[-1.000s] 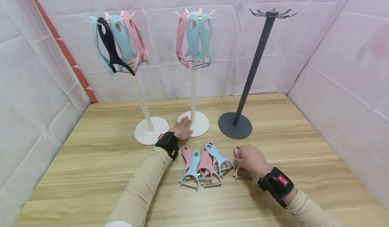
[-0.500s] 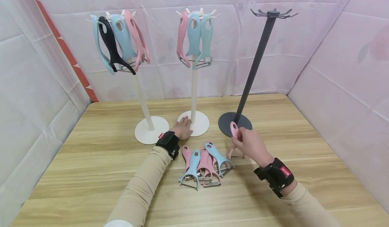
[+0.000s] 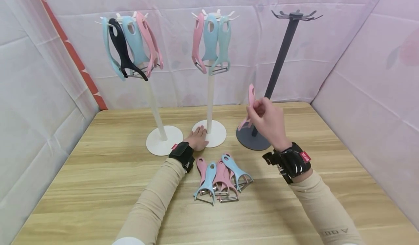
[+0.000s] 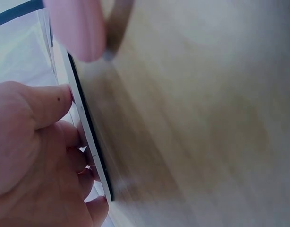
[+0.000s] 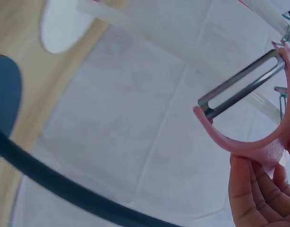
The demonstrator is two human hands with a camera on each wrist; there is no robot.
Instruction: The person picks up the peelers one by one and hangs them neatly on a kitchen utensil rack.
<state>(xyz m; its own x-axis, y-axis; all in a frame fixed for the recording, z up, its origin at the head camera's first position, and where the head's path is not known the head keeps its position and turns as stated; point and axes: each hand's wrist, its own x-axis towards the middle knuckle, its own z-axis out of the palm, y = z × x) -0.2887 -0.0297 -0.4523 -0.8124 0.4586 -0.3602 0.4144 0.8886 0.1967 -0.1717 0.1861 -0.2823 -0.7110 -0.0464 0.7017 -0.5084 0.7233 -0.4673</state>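
Note:
My right hand (image 3: 270,123) pinches a pink peeler (image 3: 251,95) in the air, in front of the dark stand (image 3: 278,64). Its handle points up; in the right wrist view the metal blade (image 5: 242,85) shows beyond the fingers. My left hand (image 3: 197,138) rests with extended fingers on the round base (image 3: 216,134) of the middle white stand. The left wrist view has the thumb and fingertips at that base's edge (image 4: 90,135). Pink and blue peelers, among them a blue peeler (image 3: 208,181), lie in an overlapping pile on the table between the arms.
From the left white stand (image 3: 155,114) hang several peelers, including a black peeler (image 3: 121,48). Pink and blue peelers, such as a blue one (image 3: 210,37), hang on the middle stand. Hooks (image 3: 296,15) top the dark stand. Pale cloth (image 3: 386,74) encloses the wooden table (image 3: 108,186).
My right hand has lifted the pink peeler off the table, up and forward to the dark stand's pole. My left hand has stayed on the middle base.

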